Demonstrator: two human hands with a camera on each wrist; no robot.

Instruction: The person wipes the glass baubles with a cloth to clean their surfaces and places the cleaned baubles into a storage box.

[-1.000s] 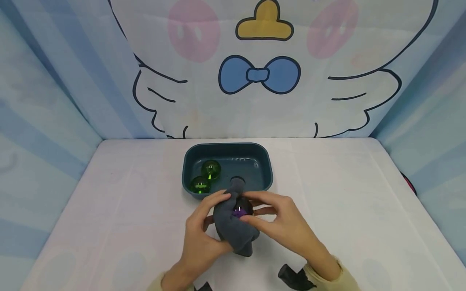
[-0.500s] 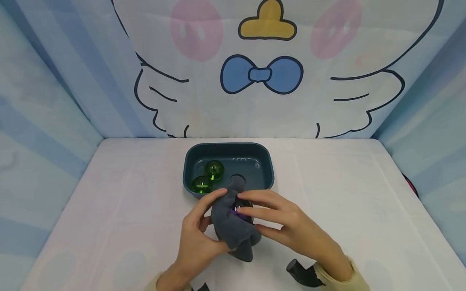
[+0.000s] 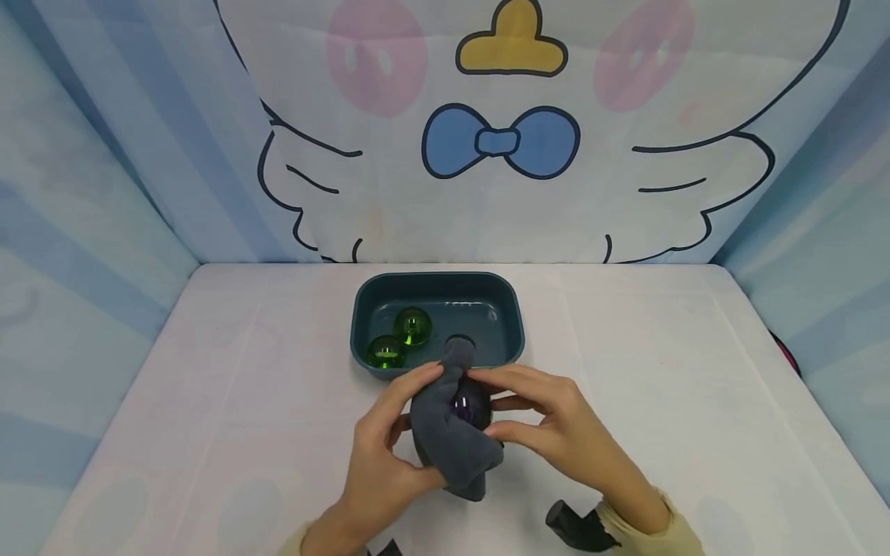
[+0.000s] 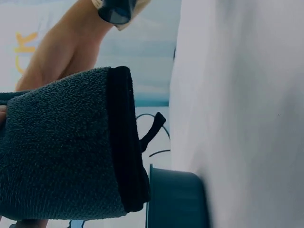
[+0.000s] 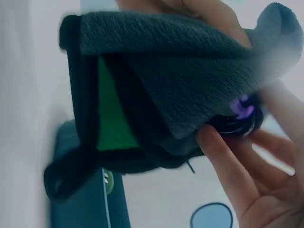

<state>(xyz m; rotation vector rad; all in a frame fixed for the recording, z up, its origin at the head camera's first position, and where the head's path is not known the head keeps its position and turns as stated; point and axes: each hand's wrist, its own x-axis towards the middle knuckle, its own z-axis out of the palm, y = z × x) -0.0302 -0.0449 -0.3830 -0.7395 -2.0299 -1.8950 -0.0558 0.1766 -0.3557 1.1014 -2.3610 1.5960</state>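
A dark grey terry cloth (image 3: 445,436) hangs in front of the bin, wrapped partly round a shiny purple ball (image 3: 473,403). My left hand (image 3: 385,444) grips the cloth from its left side, thumb low and fingers high. On the ball's right side, my right hand (image 3: 563,428) holds the ball between its thumb and fingers. The cloth's black hem and small loop (image 4: 153,132) show in the left wrist view. In the right wrist view, a green patch (image 5: 111,114) shows between the folds, and cloth covers part of the ball (image 5: 240,116).
Just beyond the hands stands a dark teal bin (image 3: 511,297) on the white tabletop (image 3: 660,371). Two clear green balls (image 3: 413,326) lie in its left half. A printed cloth backdrop (image 3: 389,216) rises behind the table, with blue curtains (image 3: 90,232) at the sides.
My right fingers have shifted over the ball, from spread across its face to its right edge. More of the ball shows now. The cloth has moved slightly right; my left hand keeps its grip.
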